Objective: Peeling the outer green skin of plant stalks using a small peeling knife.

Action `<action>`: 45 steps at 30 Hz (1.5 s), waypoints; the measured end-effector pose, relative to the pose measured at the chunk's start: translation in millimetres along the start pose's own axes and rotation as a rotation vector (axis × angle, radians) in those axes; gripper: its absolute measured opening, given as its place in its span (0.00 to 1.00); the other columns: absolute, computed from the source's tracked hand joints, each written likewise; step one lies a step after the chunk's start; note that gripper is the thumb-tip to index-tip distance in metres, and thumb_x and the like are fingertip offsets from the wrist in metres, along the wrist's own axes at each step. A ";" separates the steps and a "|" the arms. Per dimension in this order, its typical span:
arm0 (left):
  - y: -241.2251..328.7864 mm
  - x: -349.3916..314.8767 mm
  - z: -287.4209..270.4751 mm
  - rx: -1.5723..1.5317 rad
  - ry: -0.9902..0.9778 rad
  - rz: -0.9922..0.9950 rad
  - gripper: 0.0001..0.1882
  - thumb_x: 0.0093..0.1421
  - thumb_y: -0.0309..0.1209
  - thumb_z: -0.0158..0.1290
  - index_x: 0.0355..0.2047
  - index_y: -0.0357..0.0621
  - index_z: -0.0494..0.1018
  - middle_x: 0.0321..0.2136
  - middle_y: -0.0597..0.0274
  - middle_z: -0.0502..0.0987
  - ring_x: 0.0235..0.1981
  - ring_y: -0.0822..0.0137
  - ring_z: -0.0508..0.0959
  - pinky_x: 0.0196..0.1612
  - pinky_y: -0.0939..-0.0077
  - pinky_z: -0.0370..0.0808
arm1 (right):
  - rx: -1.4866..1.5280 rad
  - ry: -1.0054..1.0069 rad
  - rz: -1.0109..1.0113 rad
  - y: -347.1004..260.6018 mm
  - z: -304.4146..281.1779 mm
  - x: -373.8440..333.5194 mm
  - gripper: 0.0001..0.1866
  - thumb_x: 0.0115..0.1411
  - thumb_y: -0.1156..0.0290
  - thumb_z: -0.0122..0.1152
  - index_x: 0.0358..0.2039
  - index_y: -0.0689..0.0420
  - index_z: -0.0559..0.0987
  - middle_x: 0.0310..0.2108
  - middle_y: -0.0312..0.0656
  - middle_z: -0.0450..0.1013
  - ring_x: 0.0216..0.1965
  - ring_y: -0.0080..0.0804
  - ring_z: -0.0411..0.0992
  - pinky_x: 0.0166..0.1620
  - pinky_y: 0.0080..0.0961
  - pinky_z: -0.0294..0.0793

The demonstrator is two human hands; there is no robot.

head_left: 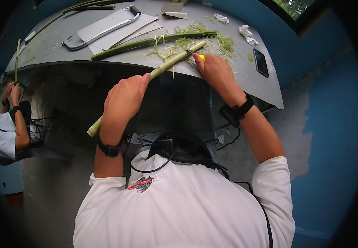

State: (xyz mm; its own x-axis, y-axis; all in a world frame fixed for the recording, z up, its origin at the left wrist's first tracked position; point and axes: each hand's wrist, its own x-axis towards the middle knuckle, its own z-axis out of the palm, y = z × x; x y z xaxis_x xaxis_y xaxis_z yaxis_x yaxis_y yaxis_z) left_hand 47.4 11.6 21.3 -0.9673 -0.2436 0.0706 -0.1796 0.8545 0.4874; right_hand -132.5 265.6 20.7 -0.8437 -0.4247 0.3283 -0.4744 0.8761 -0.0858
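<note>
My left hand point(123, 99) is closed around a pale, scraped bamboo pole point(167, 65). The pole slants from below that hand up to the right, past the table's near edge. Gripped in my right hand point(217, 73) is a knife with a yellow handle point(202, 57); its dark blade meets the pole close to the upper end. Most of the handle is hidden by my fingers. Just beyond lies a thicker green bamboo pole point(146, 43), with green shavings point(224, 45) heaped around its right end.
On the grey table point(251, 84) are a hacksaw point(104, 34) over paper sheets point(131, 32), a phone point(260, 63), crumpled tissue point(247, 34) and long bamboo strips point(89, 7). At the left a co-worker point(5, 132) holds a thin green stick point(17, 62).
</note>
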 end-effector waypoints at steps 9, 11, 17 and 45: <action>-16.5 0.7 2.7 -0.116 -0.004 -0.003 0.35 0.85 0.56 0.37 0.34 0.38 0.76 0.31 0.36 0.82 0.37 0.28 0.81 0.41 0.37 0.77 | 0.083 0.072 0.078 0.1 -6.9 -7.4 0.37 0.81 0.38 0.48 0.31 0.62 0.81 0.29 0.59 0.83 0.34 0.65 0.83 0.39 0.57 0.82; -14.9 7.9 7.3 -0.119 0.007 0.017 0.35 0.85 0.56 0.37 0.34 0.38 0.76 0.31 0.36 0.82 0.37 0.28 0.81 0.41 0.36 0.76 | 0.091 0.070 0.049 -5.9 -11.2 -11.5 0.37 0.80 0.38 0.49 0.30 0.61 0.81 0.27 0.57 0.82 0.32 0.63 0.83 0.37 0.57 0.82; -8.2 17.8 20.3 -0.147 0.025 0.043 0.34 0.85 0.56 0.38 0.34 0.38 0.76 0.31 0.36 0.81 0.38 0.27 0.80 0.41 0.36 0.76 | 0.079 0.089 -0.048 -0.4 -6.0 -10.8 0.36 0.78 0.36 0.54 0.29 0.59 0.84 0.24 0.55 0.81 0.29 0.60 0.84 0.36 0.55 0.83; -40.2 8.4 -1.3 -0.294 -0.082 -0.019 0.38 0.84 0.57 0.38 0.30 0.36 0.75 0.23 0.45 0.75 0.29 0.39 0.77 0.37 0.51 0.74 | 0.018 0.106 0.141 -0.4 4.1 -5.1 0.36 0.80 0.35 0.48 0.38 0.60 0.81 0.27 0.56 0.83 0.31 0.61 0.85 0.35 0.54 0.85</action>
State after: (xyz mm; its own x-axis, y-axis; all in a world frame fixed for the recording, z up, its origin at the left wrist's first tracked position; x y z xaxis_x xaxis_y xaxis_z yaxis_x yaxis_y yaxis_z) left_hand 46.7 -25.4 3.4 -0.9776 -0.2103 -0.0054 -0.1498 0.6776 0.7200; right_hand -129.1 266.4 15.2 -0.8714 -0.2703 0.4094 -0.3581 0.9208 -0.1545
